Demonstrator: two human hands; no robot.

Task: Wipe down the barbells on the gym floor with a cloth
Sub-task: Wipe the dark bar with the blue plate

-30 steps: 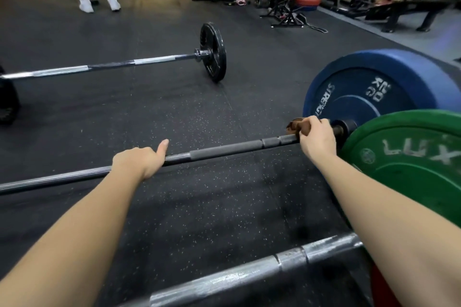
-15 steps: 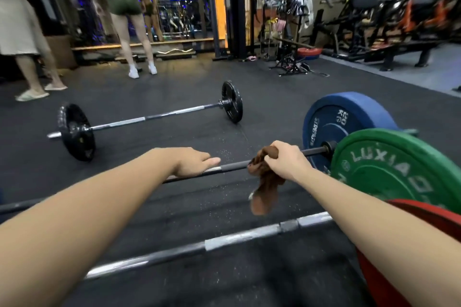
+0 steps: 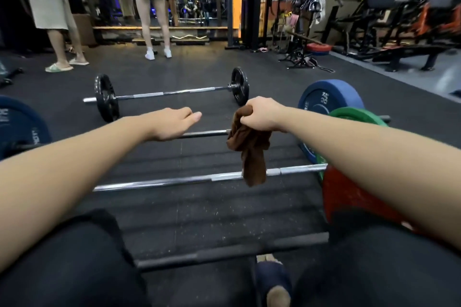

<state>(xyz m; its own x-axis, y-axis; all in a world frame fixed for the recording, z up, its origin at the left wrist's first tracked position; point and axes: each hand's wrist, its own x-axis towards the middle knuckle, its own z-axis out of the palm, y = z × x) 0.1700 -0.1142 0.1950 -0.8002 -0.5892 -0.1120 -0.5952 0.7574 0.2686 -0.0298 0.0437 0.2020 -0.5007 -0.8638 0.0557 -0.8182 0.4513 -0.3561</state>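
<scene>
L hand [image 3: 172,123] open, empty; R hand [image 3: 262,114] grips cloth [image 3: 252,149], now lifted off blue-plate bar [image 3: 204,134]: prob. done w/ it, next one due.

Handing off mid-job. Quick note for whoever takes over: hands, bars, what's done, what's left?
Left hand: open, fingers straight, over the blue-plate bar.
Right hand: grips the brown cloth, which hangs down in front of the chrome bar.
Also on the floor: black-plate barbell farthest out, dark bar nearest.
Done: cannot tell which bars are wiped.
Left: cloth is wrapped on no bar; check and wipe each.
</scene>
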